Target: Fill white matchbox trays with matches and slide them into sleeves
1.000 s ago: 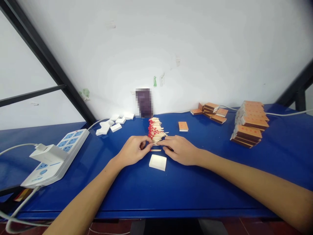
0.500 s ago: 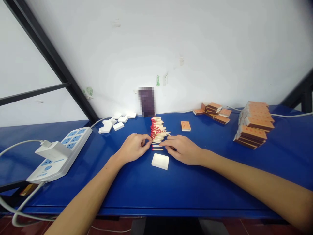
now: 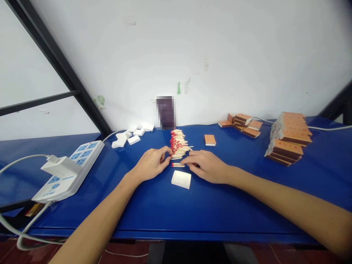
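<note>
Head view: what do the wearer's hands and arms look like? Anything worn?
Both bare: left hand and right hand show no gloves, rings or watch. The left forearm and right forearm are uncovered to the frame edge; no sleeves, bands or markings in view.

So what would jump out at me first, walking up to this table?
Probably the pile of red-tipped matches in the middle of the blue table, with the person's left hand and right hand at either side of its near end and a few loose matches between them. A small white tray lies just on the near side of the hands, and leaning stacks of orange matchboxes stand out at the right.
</note>
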Motion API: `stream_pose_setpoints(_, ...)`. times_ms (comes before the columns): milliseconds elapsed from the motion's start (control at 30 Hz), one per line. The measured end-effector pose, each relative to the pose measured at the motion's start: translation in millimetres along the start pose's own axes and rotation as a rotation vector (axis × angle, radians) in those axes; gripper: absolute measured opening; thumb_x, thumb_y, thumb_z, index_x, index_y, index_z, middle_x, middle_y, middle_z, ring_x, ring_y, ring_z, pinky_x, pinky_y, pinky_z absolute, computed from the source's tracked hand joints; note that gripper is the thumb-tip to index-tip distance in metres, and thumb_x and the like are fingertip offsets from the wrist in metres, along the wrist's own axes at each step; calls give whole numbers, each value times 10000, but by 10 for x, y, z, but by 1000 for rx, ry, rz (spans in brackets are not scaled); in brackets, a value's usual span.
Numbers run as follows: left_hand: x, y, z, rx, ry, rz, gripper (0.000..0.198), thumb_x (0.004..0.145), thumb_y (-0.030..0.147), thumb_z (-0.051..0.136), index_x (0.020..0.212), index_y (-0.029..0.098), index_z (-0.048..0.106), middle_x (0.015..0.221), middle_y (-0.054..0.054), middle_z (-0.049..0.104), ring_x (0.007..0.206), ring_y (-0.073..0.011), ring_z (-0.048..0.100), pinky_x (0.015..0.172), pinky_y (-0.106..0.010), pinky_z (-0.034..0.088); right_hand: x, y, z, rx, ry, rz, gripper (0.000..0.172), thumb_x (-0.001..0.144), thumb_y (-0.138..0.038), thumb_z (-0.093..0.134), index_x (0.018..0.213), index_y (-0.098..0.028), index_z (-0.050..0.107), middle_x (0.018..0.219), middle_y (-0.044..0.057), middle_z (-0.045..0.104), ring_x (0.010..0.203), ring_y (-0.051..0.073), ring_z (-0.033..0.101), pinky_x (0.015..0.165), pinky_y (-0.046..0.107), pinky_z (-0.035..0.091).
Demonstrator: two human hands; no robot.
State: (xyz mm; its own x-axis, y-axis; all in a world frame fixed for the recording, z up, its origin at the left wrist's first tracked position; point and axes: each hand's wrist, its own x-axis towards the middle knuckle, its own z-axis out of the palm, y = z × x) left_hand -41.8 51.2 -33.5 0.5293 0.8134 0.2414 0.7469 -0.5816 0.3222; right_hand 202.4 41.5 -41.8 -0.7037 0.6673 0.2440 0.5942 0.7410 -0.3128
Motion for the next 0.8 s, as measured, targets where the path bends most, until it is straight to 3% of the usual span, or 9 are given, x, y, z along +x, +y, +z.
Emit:
stream_pose_setpoints(267, -17, 0, -19, 11, -7, -4, 164, 907, 252, 527, 1014, 198, 638, 580, 63, 511, 521, -97, 474, 548, -225, 305, -5, -9, 21, -36, 75, 86, 389, 960, -172, 414, 1274, -262, 625, 964, 47, 606, 815, 158, 556, 721, 288, 357)
stream_pose_setpoints(800, -7, -38, -1, 20, -32, -5, 217, 944, 311, 509, 1005, 214, 694, 633, 26, 582, 542, -109, 481, 560, -227, 311, 8, -12, 11, -81, 5, 87, 380, 982, -228, 396, 1286, -268, 621, 958, 49, 592, 787, 162, 534, 702, 299, 328)
